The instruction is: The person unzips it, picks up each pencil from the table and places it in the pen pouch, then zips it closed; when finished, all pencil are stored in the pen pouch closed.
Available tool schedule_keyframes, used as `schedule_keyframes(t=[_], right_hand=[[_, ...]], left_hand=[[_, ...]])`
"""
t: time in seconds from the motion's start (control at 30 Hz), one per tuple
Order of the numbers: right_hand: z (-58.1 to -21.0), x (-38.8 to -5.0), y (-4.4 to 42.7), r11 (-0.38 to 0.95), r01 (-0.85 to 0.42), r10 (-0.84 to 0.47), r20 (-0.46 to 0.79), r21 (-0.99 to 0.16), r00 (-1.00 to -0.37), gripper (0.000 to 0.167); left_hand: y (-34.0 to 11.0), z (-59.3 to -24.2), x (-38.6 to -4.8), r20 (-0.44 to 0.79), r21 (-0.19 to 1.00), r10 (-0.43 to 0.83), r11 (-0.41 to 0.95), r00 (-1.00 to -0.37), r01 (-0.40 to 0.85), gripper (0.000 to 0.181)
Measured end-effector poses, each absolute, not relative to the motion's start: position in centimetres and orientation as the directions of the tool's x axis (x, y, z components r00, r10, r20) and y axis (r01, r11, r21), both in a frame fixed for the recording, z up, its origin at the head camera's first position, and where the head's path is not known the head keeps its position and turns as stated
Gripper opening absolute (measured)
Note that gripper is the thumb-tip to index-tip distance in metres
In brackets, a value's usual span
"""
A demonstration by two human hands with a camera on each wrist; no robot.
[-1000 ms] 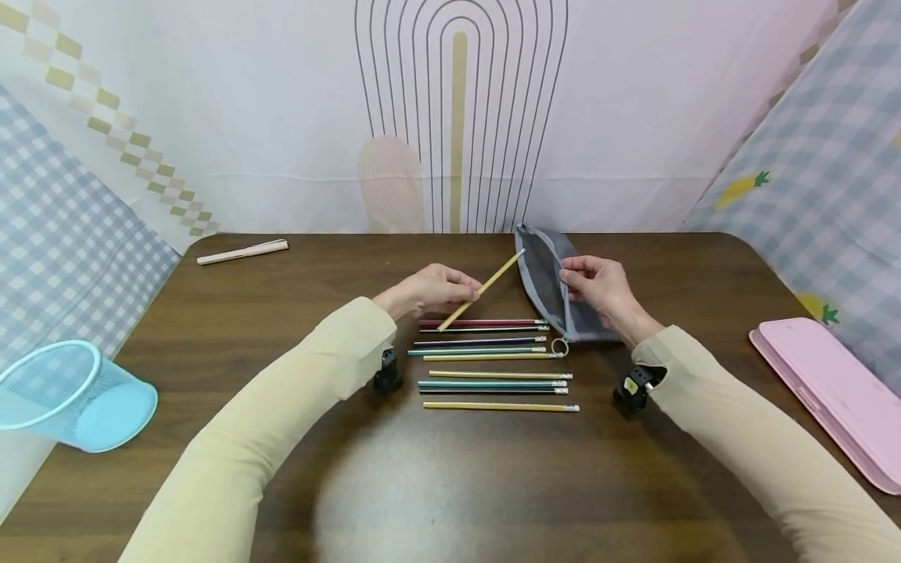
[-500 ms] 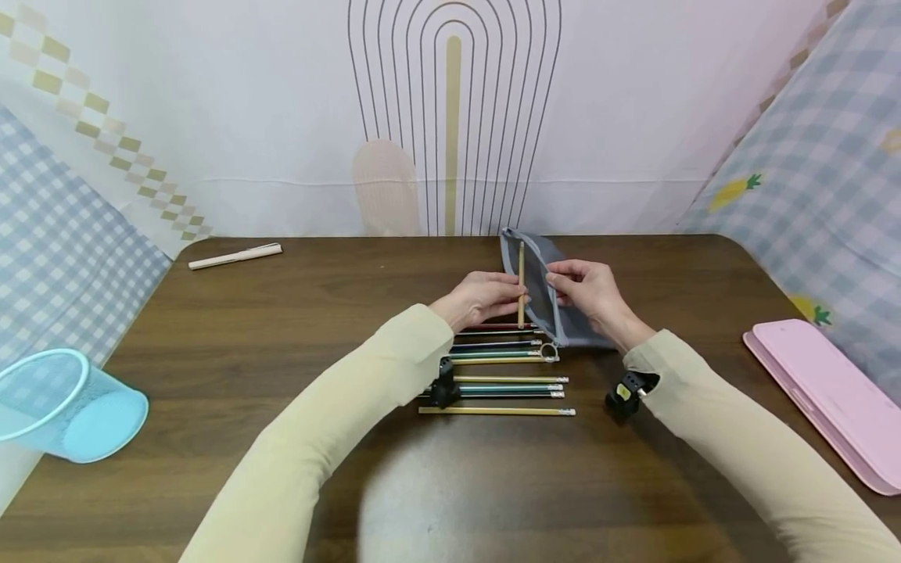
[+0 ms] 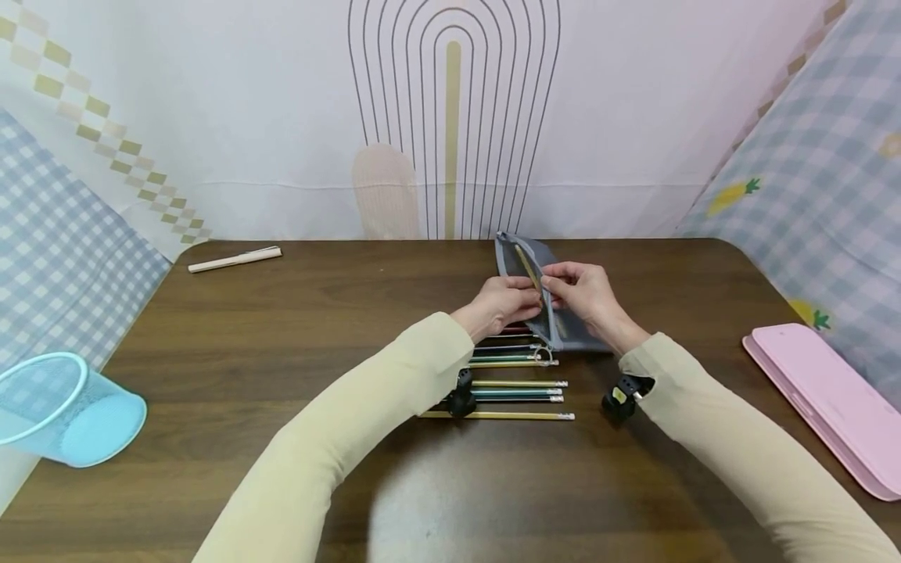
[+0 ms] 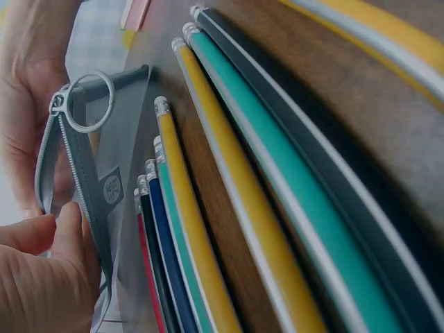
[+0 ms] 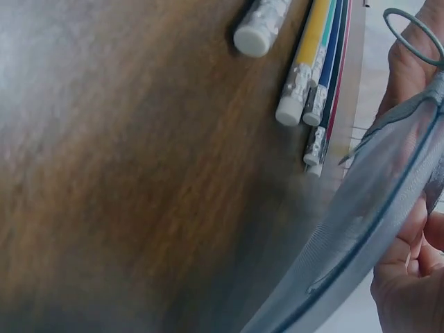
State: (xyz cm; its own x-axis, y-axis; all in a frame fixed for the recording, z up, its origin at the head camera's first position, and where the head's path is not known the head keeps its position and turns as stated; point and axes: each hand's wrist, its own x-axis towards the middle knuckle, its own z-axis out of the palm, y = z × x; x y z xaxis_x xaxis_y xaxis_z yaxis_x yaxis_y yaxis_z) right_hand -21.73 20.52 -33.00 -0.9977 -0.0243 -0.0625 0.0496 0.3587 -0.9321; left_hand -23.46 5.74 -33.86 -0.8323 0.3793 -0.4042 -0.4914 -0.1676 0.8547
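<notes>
Yellow pencil (image 3: 525, 262) in the mouth of a grey mesh zip pouch (image 3: 587, 335)

At the left edge of the wood-grain tabletop (image 3: 232, 375) is a light-blue mesh cup (image 3: 105, 430), its wide rim toward the outside. Farther back, near the far left corner, a cream pen (image 3: 235, 259) lies slightly aslant.

Right of the middle, the left hand (image 3: 503, 303) reaches in from the near side to the pouch's opening, its sleeve (image 3: 380, 399) crossing above the tabletop. That grip is clamped on the near end of the yellow pencil, which slants within the opening, its other end toward the far edge.

Partly hidden beneath the left forearm, nine pencils (image 3: 519, 384) lie roughly parallel to the near edge, eraser ends to the right. From the far edge nearward they run red, black, navy, teal and yellow; then, past a gap, yellow, teal and black; then one more yellow, set apart.

The pouch sits near the far edge with its zipped mouth spread toward the left. A metal ring (image 4: 90, 103) hangs from the zipper pull, and the left wrist view shows a small label (image 4: 111, 189) with a round emblem. The right hand (image 3: 584, 291) pinches the right-hand lip of the mouth, thumb and fingers together on the fabric.

By the right edge lies a closed pink case (image 3: 823, 391).
</notes>
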Motion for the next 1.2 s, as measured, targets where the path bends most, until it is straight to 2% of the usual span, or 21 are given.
schedule_keyframes(t=[0.13, 0.23, 0.37, 0.47, 0.57, 0.67, 0.97, 1.2], right_hand=[[-33.0, -21.9, 20.8, 0.346, 0.052, 0.002, -0.055, -0.937, -0.998, 0.033], [-33.0, -21.9, 21.0, 0.337, 0.052, 0.017, -0.049, -0.94, -0.999, 0.033], [-33.0, -21.9, 21.3, 0.32, 0.055, 0.027, -0.049, -0.946, -0.998, 0.032], [-33.0, -21.7, 21.6, 0.319, 0.061, 0.032, -0.054, -0.946, -0.998, 0.033], [-32.9, -21.6, 21.8, 0.326, 0.07, 0.032, -0.063, -0.943, -0.998, 0.033], [-32.9, -21.4, 21.9, 0.332, 0.082, 0.034, -0.075, -0.94, -0.997, 0.033], [-33.0, -21.5, 22.3, 0.297, 0.079, 0.045, -0.068, -0.952, -0.997, 0.034], [-33.0, -21.4, 22.3, 0.296, 0.09, 0.041, -0.082, -0.951, -0.996, 0.036]], left_hand=[[4.4, -33.7, -23.4, -0.369, 0.865, 0.425, -0.17, -0.827, -0.473, 0.045], [2.3, -33.9, -23.6, -0.329, 0.899, 0.466, -0.11, -0.821, -0.423, 0.041], [-1.1, -34.6, -24.2, -0.285, 0.958, 0.481, 0.126, -0.829, -0.256, 0.034], [-3.3, -35.2, -24.6, -0.283, 0.935, 0.48, 0.332, -0.831, -0.126, 0.03], [-4.5, -35.5, -24.8, -0.278, 0.894, 0.499, 0.447, -0.821, -0.031, 0.027], [-5.1, -35.6, -24.9, -0.269, 0.88, 0.539, 0.474, -0.798, 0.023, 0.026], [-5.7, -35.6, -24.9, -0.289, 0.862, 0.59, 0.504, -0.754, 0.064, 0.027], [-5.7, -35.4, -24.7, -0.226, 0.78, 0.614, 0.579, -0.756, 0.236, 0.02]])
